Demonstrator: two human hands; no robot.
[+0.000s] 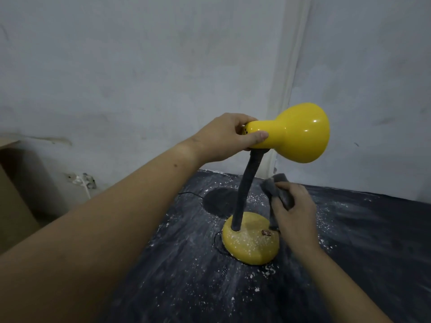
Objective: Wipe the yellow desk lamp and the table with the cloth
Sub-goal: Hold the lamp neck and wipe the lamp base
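The yellow desk lamp (300, 134) stands on a dark table (363, 257) speckled with white dust. Its shiny shade points right, a grey flexible neck (242, 194) runs down to a round yellow base (249, 245) dotted with white specks. My left hand (224, 138) grips the narrow back end of the shade. My right hand (293, 213) holds a crumpled grey cloth (277, 190) just right of the neck, with the cloth's lower end touching the right side of the base.
A pale wall with a corner strip (293, 78) rises close behind the table. A brown cardboard box (16, 197) stands at the left. A thin black cord (193, 194) trails off the table's far left edge. A clean dark round patch (219, 201) lies behind the base.
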